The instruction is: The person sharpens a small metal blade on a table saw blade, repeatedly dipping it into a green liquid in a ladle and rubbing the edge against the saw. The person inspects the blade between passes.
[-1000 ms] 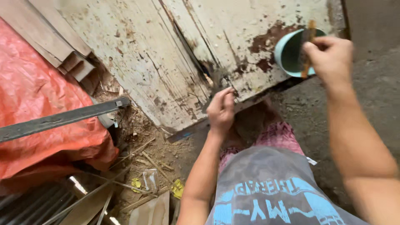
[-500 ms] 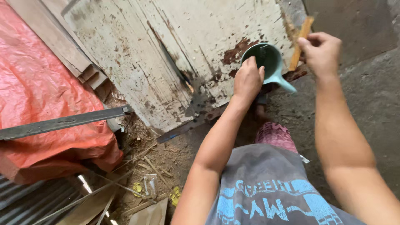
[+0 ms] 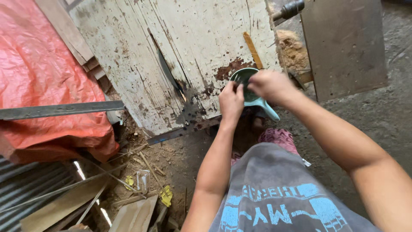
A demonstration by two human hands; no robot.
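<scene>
Teal plastic scoop cup (image 3: 251, 92), light, rigid and probably slick, sits at centre frame on a worn whitewashed board (image 3: 201, 47). Left hand (image 3: 231, 99) pinches its near rim; right hand (image 3: 271, 86) curls fingers over the top. Its spout-like handle looks the surest hold.

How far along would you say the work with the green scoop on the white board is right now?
Done: the green scoop sits at the edge of the white board, beside a brown stain. In hand: the left hand touches its rim, and the right hand is over it. A wooden stick lies untouched on the board. What remains is unclear.
</scene>
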